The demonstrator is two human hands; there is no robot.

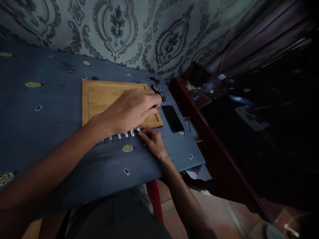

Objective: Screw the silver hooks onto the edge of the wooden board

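A wooden board [99, 96] with a raised frame lies on the blue tablecloth. My left hand [133, 106] reaches over it, fingers closed; a dark bit with some yellow shows at the fingertips, mostly hidden. At the board's front edge, my right hand [153, 142] pinches a small clear, silvery piece [138, 129]. Several similar small pieces [119, 136] stand in a row to the left along that edge, partly covered by my left wrist.
A black phone [172, 118] lies right of the board, with eyeglasses [159, 92] behind it. Patterned fabric [114, 26] hangs at the back. To the right stands a dark reddish wooden piece of furniture [211, 132] with a clear bottle [211, 85] on it.
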